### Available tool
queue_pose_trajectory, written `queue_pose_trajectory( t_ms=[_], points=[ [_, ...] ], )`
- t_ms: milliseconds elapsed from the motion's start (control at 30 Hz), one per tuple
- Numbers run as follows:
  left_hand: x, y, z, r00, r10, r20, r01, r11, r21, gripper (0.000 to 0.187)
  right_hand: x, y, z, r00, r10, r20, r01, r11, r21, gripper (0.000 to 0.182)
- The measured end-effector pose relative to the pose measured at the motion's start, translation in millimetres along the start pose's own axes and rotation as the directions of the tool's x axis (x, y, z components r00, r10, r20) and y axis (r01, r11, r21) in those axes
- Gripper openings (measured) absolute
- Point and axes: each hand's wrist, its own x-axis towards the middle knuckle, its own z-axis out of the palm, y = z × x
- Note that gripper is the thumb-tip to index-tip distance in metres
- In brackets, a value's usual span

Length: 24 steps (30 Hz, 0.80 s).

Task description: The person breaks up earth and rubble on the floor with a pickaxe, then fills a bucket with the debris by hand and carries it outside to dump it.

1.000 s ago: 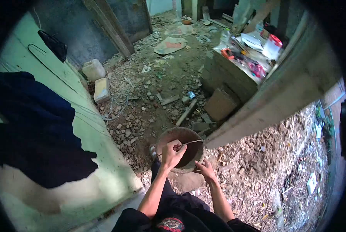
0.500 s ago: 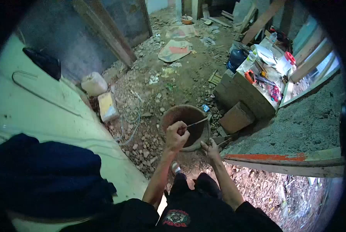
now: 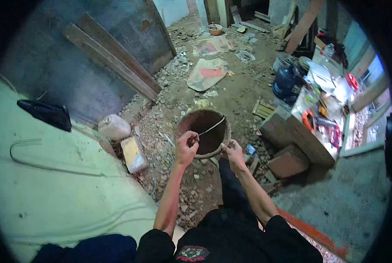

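A round, dirt-brown bucket [image 3: 202, 115] is in front of me, its dark mouth facing up toward me. My left hand [image 3: 187, 148] is closed round the bucket's handle at the near left of the opening. From that fist a thin, pale length of the handle runs across the mouth to the far right rim. At the near right, my right hand [image 3: 233, 154] pinches the rim, thumb on top. The bucket's lower part is mostly hidden, and my leg [image 3: 231, 182] shows just below it.
Rubble covers the ground. Planks [image 3: 112, 59] lean on the left wall, near a white jerrycan [image 3: 114, 126] and a pale block [image 3: 133, 154]. Right stands a cluttered table [image 3: 299, 109] with an orange-handled tool [image 3: 308, 120]; a blue water jug [image 3: 287, 81] is behind. A flattened sack [image 3: 207, 74] lies ahead.
My view has shifted forward and turned. The bucket has turned with its handle, and my leg now shows below it. Both hands keep their hold.
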Motion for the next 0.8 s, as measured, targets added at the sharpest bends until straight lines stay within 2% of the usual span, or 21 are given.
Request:
queue_pose_trajectory(
  t_ms=[67,100,133,167,233,300,333,400,467,533,567,667,733,800],
  points=[
    [73.0,-10.5,1.0,1.0,-0.013,-0.02,0.013,1.0,0.026,0.008,69.4,-6.3,8.0,1.0,0.026,-0.012,-0.028,0.979,-0.204,0.023],
    [115.8,-12.9,4.9,0.997,0.013,-0.081,-0.012,1.0,0.006,0.009,95.2,-14.0,20.1,0.997,0.026,-0.076,-0.034,0.994,-0.104,0.021],
    [118.3,-15.1,5.4,0.992,-0.039,-0.117,0.038,0.999,-0.011,0.011,96.1,-8.8,23.5,0.991,0.089,-0.101,-0.099,0.99,-0.099,0.021],
    [147.7,-10.5,3.1,0.994,-0.017,-0.104,0.013,0.999,-0.042,0.011,108.5,-8.5,25.4,0.991,0.101,-0.084,-0.11,0.989,-0.102,0.022],
    [224.8,-22.2,-3.8,0.995,0.055,-0.081,-0.056,0.998,-0.012,0.01,212.8,-73.8,51.0,0.999,-0.028,-0.034,0.024,0.994,-0.107,0.022],
    [251.2,-14.6,-7.5,0.997,-0.067,-0.043,0.068,0.997,0.021,0.011,227.7,-107.1,66.0,0.995,0.086,-0.057,-0.09,0.993,-0.07,0.024],
    [273.1,-6.4,-2.9,0.996,-0.07,-0.058,0.071,0.997,0.015,0.011,246.5,-129.2,70.2,0.991,0.123,-0.05,-0.125,0.991,-0.054,0.025],
    [321.9,4.5,-2.2,0.99,-0.131,-0.054,0.133,0.991,0.023,0.014,286.3,-157.7,79.4,0.994,0.103,-0.031,-0.106,0.99,-0.094,0.024],
    [370.2,4.8,-1.7,0.993,-0.096,-0.069,0.097,0.995,0.017,0.015,332.6,-175.3,85.2,0.999,0.04,-0.03,-0.043,0.992,-0.115,0.024],
    [421.3,0.9,1.2,0.992,-0.109,-0.057,0.104,0.99,-0.096,0.016,373.8,-198.9,95.8,0.998,0.051,-0.044,-0.056,0.991,-0.124,0.025],
    [451.4,0.6,0.5,0.994,-0.088,-0.062,0.083,0.994,-0.072,0.016,397.8,-209.8,103.0,0.996,0.06,-0.069,-0.067,0.992,-0.106,0.025],
    [534.4,-20.4,5.7,0.989,-0.134,-0.066,0.126,0.986,-0.108,0.015,474.8,-232.7,116.5,0.993,0.037,-0.109,-0.049,0.992,-0.113,0.025],
    [595.0,-52.0,10.6,0.994,-0.072,-0.078,0.06,0.988,-0.139,0.017,533.2,-245.2,123.9,0.991,0.05,-0.122,-0.071,0.982,-0.175,0.028],
    [654.4,-67.0,12.7,0.993,-0.103,-0.054,0.094,0.984,-0.153,0.017,584.7,-259.2,134.8,0.989,0.056,-0.133,-0.077,0.984,-0.158,0.028]
  ],
)
